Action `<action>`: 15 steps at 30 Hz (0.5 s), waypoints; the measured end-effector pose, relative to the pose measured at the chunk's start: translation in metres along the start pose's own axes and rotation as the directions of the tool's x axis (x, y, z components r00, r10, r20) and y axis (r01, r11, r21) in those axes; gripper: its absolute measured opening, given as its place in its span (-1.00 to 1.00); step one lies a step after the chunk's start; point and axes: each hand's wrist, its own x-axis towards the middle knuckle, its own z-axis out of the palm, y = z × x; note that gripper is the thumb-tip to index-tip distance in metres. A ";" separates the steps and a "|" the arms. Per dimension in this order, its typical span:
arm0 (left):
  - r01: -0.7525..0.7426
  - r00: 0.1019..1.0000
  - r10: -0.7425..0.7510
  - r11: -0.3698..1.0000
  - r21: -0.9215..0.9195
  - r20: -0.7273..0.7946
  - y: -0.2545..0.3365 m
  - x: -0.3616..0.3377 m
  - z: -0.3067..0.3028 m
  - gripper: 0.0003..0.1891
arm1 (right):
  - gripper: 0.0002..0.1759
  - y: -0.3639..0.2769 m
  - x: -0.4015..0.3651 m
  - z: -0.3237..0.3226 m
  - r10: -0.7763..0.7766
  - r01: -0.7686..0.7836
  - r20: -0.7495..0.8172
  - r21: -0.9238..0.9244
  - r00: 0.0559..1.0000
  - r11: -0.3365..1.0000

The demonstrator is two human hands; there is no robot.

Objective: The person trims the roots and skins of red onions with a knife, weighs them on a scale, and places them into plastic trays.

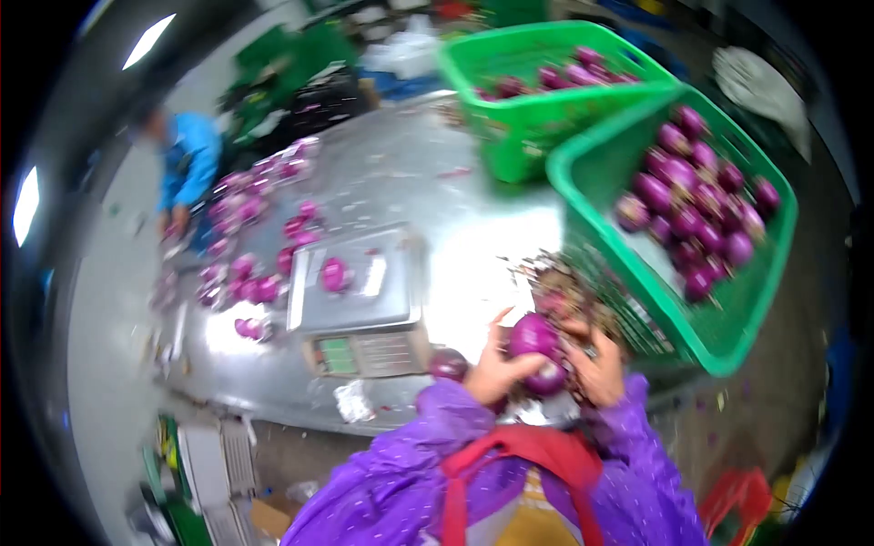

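In front of my body are two glossy red onions close together, an upper red onion [534, 335] and a lower one [547, 377]. My left hand [494, 371] grips them from the left, its thumb laid across the front. From the other side, the curled fingers of my right hand [594, 366] press against the same onions. Another onion [448, 364] rests on the metal table beside my left wrist. A heap of dry onion skins [557, 289] lies just beyond my hands.
A scale [360, 305] with one onion on its plate stands on the metal table [464, 209]. Green crates [628, 278] of onions are at the right and back. Packed onions [241, 200] cover the left side, near a person in blue [193, 155].
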 end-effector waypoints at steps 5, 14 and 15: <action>-0.149 0.984 0.170 0.945 0.291 -0.049 -0.002 -0.006 -0.004 0.22 | -0.84 0.002 -0.004 0.015 0.014 -0.010 -0.040 0.083 0.999 0.996; -0.237 0.959 0.252 0.964 0.119 -0.132 -0.002 -0.007 -0.007 0.37 | -0.92 0.015 -0.002 0.027 0.056 -0.042 -0.124 0.113 0.991 0.993; -0.258 0.953 0.268 0.962 0.089 -0.139 -0.001 -0.006 -0.006 0.38 | -0.91 0.018 -0.002 0.028 0.066 -0.051 -0.134 0.113 0.989 0.992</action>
